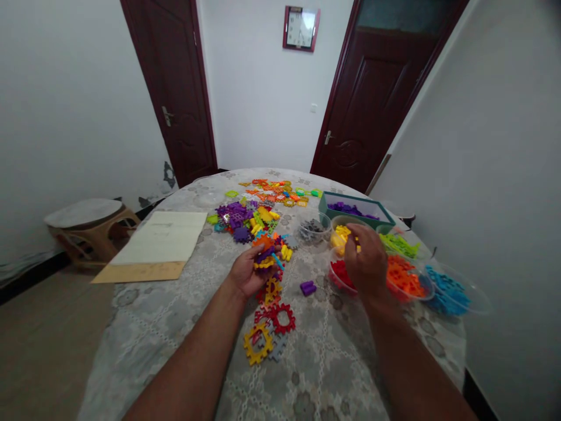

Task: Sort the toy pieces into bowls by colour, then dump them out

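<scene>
My left hand [249, 270] is closed round a small bunch of plastic building pieces [265, 258], purple, yellow and blue, held just above the table. My right hand [367, 261] hovers over the clear bowl of yellow pieces [340, 231], fingers curled down; a yellow piece shows at its fingertips. Under its wrist sits the bowl of red pieces [338, 272]. A loose purple piece [307, 287] lies between my hands. Red, yellow and grey gear-shaped pieces [272, 327] lie near my left wrist.
Sorted bowls stand to the right: orange [405, 278], blue [447, 287], green [400, 243], grey [312, 228]. A teal box [326, 202] holds purple pieces. Mixed piles [245, 217] cover the round table's [315, 374] middle and far side. Cardboard with paper [153, 245] lies on the left; a stool [87, 222] stands beyond.
</scene>
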{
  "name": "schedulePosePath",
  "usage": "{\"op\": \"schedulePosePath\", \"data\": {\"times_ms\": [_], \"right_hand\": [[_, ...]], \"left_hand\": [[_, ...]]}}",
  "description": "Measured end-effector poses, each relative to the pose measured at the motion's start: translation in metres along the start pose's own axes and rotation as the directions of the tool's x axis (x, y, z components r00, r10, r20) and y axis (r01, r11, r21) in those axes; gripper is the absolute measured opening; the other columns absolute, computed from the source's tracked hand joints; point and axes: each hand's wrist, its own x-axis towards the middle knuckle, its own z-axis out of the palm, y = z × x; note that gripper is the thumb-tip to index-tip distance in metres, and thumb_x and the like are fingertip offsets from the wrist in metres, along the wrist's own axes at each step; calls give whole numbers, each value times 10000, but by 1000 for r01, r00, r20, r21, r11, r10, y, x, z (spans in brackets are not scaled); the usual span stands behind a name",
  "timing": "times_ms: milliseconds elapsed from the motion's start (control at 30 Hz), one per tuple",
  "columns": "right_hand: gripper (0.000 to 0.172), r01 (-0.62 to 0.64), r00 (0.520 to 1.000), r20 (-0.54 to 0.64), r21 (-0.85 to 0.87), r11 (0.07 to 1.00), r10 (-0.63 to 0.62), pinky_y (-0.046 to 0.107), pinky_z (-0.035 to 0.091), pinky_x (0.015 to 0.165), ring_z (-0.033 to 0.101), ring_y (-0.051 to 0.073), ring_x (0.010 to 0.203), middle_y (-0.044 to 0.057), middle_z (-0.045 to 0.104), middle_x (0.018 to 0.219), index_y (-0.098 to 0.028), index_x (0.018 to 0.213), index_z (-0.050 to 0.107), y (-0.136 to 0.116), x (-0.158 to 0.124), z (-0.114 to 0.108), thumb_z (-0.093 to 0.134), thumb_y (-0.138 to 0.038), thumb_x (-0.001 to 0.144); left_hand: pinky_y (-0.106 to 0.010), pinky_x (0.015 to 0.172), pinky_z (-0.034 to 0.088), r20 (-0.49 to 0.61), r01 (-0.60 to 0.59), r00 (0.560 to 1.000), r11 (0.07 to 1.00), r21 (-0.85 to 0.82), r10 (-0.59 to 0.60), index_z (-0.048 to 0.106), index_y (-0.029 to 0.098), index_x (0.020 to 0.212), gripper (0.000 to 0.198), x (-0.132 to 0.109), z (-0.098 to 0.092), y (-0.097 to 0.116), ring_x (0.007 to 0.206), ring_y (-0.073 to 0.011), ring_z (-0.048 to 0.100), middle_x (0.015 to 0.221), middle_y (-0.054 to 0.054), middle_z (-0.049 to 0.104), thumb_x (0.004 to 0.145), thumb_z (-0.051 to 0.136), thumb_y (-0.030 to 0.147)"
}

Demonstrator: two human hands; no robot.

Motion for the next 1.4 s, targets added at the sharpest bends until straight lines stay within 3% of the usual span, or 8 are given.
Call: {"op": "schedulePosePath", "data": {"times_ms": [133, 233, 300, 467, 733, 933, 1133, 1400], "right_hand": [[297, 144, 936, 275, 264, 954, -218, 439, 596, 972, 703, 260, 1089, 129, 733, 1207, -210, 1310, 658, -65, -18, 6, 593, -222, 1021], [346, 94, 854, 461, 322, 942, -243, 423, 610, 928, 704, 260, 1050, 133, 719, 1211, -209, 1371, 610, -93, -37, 18, 624, -227, 1025], [300, 60, 841, 493, 322, 945, -222, 409, 612, 897, 705, 253, 1012, 122, 725, 1157, -207, 1338, 616, -98, -46, 27, 578, -186, 1041], [154, 9, 887, 437, 311, 950, -151, 361, 591, 872, 679, 226, 966, 81, 708, 1052, -218, 1155, 643, -92, -53, 39, 566, -155, 1037], [127, 187, 906, 366, 104, 977, -212, 304, 568, 837, 643, 206, 944, 71, 678, 998, -221, 1013, 640, -87, -49, 44, 533, -165, 1053], [144, 226, 904, 365, 29, 974, -221, 286, 560, 818, 631, 192, 926, 66, 667, 991, -219, 947, 629, -81, -45, 43, 537, -150, 1035], [141, 133, 933, 314, 155, 979, -177, 319, 568, 886, 638, 205, 990, 80, 668, 1029, -225, 1021, 632, -79, -44, 37, 526, -133, 1027], [186, 51, 954, 272, 256, 965, -122, 388, 565, 891, 634, 235, 969, 88, 664, 997, -228, 1054, 639, -75, -44, 38, 493, -117, 1024]], "left_hand": [[-289, 511, 636, 29, -7, 1000, 1000, 0, 7, 690, 63, 1165, 246, 1, -2, -3, 676, -202, 760, 934, -143, 798, 1020, 515, 157], [-290, 512, 633, 47, -5, 999, 1000, 13, 4, 718, 59, 1120, 229, 4, -4, -7, 633, -199, 748, 898, -139, 798, 1006, 541, 150], [-295, 519, 638, 52, 0, 999, 1000, 16, -1, 730, 51, 1090, 219, 6, -6, -9, 636, -203, 749, 878, -141, 795, 993, 552, 134], [-302, 534, 654, 56, -8, 998, 998, 67, 5, 731, 50, 1078, 198, 8, -6, -12, 668, -212, 763, 913, -151, 798, 963, 573, 85], [-262, 593, 673, -27, -53, 998, 990, 128, 57, 726, 78, 1056, 235, 3, 7, -8, 669, -180, 769, 914, -129, 799, 980, 511, 26], [-264, 615, 679, 23, -83, 996, 987, 139, 81, 734, 103, 1075, 284, 12, 0, -7, 667, -174, 767, 870, -96, 784, 977, 489, 1], [-250, 613, 674, -60, -48, 997, 994, 103, 54, 721, 101, 955, 231, 4, 7, -9, 676, -176, 772, 864, -109, 788, 973, 509, 9], [-239, 556, 644, -29, -83, 996, 990, 112, 87, 720, 94, 978, 136, 2, 5, -13, 674, -181, 769, 893, -117, 801, 932, 622, 14]]}}
